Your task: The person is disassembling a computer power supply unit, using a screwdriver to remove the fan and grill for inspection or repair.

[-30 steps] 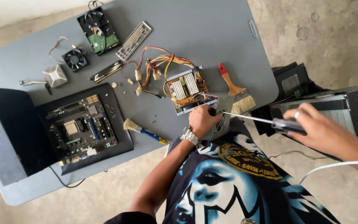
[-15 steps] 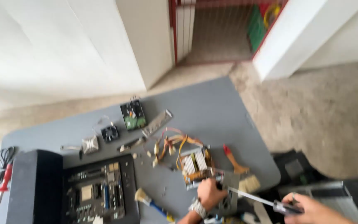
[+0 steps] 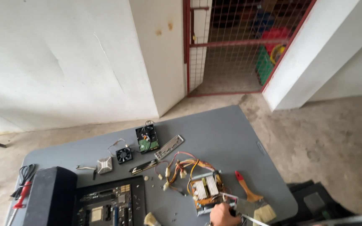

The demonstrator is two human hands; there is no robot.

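Left hand [image 3: 225, 215], at the near edge of the grey table [image 3: 223, 129], rests curled against the near side of the opened power supply board [image 3: 206, 190]; its grip cannot be judged. Right hand out of view. A paintbrush [image 3: 252, 199] lies just right.

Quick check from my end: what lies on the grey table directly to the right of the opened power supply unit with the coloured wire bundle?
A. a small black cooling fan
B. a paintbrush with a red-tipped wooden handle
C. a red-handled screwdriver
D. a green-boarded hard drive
B: the paintbrush with a red-tipped wooden handle lies just right of the opened power supply unit on the grey table, close to the left hand.
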